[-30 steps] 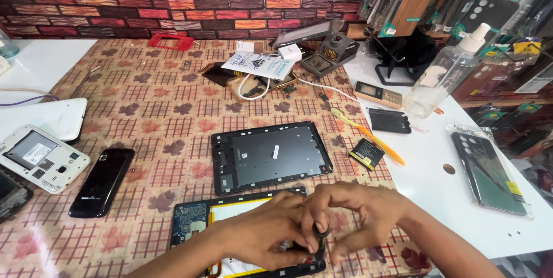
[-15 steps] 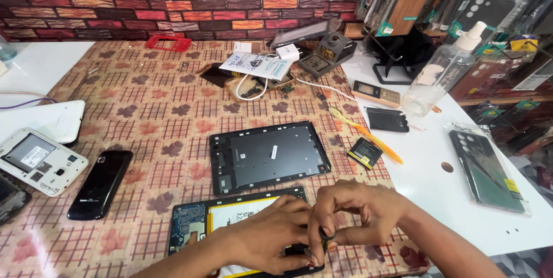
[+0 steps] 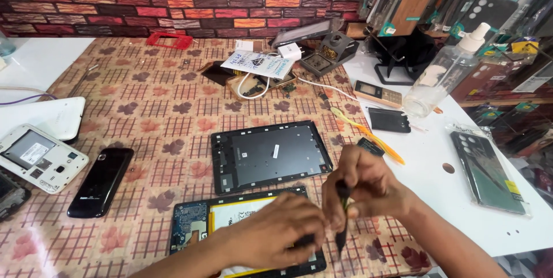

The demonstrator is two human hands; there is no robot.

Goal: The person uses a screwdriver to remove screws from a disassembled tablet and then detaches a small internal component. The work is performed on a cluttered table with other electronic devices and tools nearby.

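An opened tablet [image 3: 199, 223] with a yellow-edged battery and a blue circuit board lies at the near edge of the patterned table. My left hand [image 3: 275, 233] rests flat on its right half, covering it. My right hand [image 3: 363, 184] is beside it, fingers closed around a slim dark tool [image 3: 342, 220] that points down at the tablet's right edge. The tablet's dark back cover [image 3: 271, 154] lies just beyond, inner side up.
A black phone [image 3: 101, 181] and an opened white phone [image 3: 39, 156] lie at the left. A yellow pry tool [image 3: 368, 135], a black battery [image 3: 389, 120], a spray bottle [image 3: 446, 73], a small keypad phone [image 3: 377, 93] and a packaged phone case [image 3: 488, 171] sit on the white surface at the right.
My right hand has lifted and moved right, now holding the dark tool upright. My left hand has spread flatter over the tablet. The view has shifted slightly.
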